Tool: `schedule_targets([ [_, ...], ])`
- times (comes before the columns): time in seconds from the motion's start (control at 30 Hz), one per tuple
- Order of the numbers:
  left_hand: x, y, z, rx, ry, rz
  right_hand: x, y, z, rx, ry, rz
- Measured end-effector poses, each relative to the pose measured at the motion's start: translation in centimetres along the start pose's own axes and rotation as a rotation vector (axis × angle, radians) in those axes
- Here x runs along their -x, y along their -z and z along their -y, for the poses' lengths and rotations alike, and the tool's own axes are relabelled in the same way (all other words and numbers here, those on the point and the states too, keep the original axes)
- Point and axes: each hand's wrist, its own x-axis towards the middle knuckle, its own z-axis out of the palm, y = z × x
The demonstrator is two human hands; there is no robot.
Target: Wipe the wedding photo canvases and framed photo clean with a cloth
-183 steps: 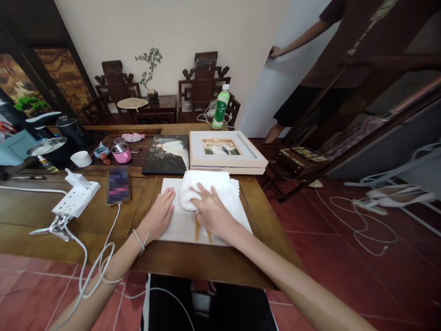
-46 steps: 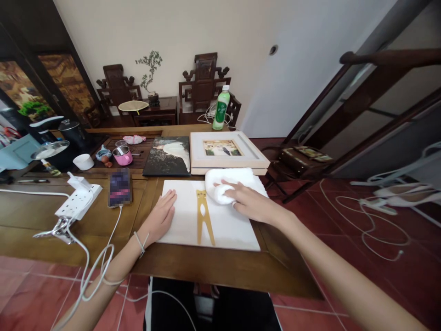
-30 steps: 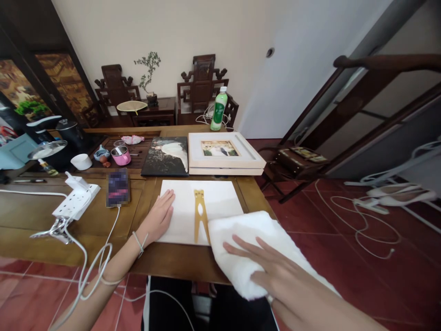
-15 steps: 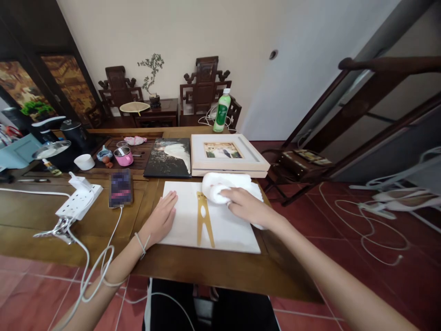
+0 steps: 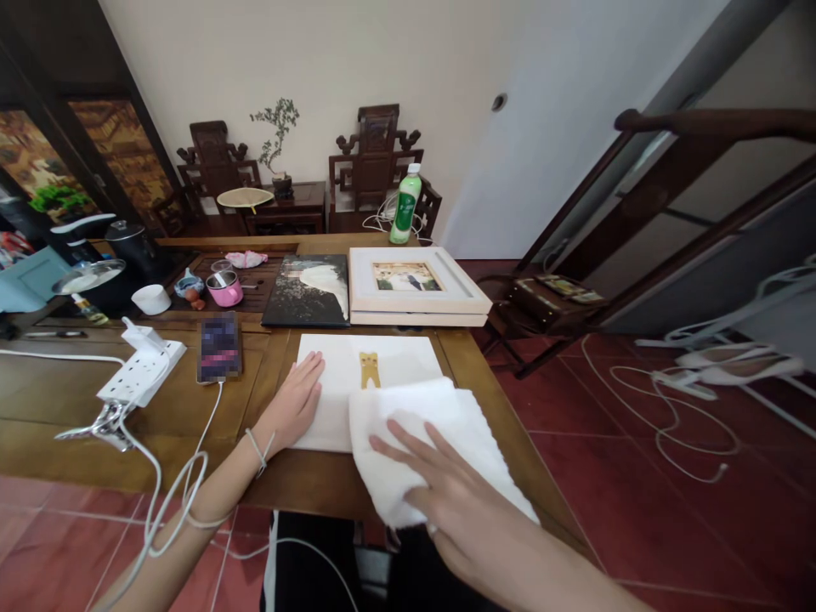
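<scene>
A flat white panel (image 5: 341, 425) lies near the front edge of the table, with a gold-coloured forked piece (image 5: 368, 364) on it. My left hand (image 5: 299, 395) rests on the panel's left side, fingers stretched out and lying flat. Over the panel's right front part spreads a white towel (image 5: 414, 404), which hides the lower legs of the forked piece. My right hand (image 5: 439, 484) holds the towel from above, its fingers spread across the cloth and its thumb near the front fold. Part of the towel hangs past the table's front edge.
Behind the panel lie a framed photo (image 5: 459, 289) and a dark picture panel (image 5: 280, 306). A green bottle (image 5: 405, 212) stands at the back. To the left are a phone (image 5: 217, 348), a power strip (image 5: 150, 374) with cables, a pink cup (image 5: 226, 293) and a white cup (image 5: 151, 299).
My right hand has pulled the towel from the panel's back right towards me, unfolding it over the front right. The forked piece's legs are now covered. My left hand stays in place.
</scene>
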Motion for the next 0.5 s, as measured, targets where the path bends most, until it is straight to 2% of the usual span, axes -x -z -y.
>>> schedule_targets([
  [0.1,0.0,-0.1,0.0,0.0,-0.001,-0.003,0.4,0.2,0.0,-0.024,-0.001,0.009],
  [0.2,0.0,-0.1,0.0,0.005,0.004,-0.007,-0.9,0.4,-1.1,-0.046,-0.053,-0.033],
  [0.4,0.0,0.0,0.0,0.004,0.012,0.007,-7.0,1.1,-4.5,0.03,-0.152,-0.12],
  [0.5,0.0,0.0,0.0,0.005,0.005,0.003,-9.6,1.4,-5.4,0.116,-0.169,-0.127],
])
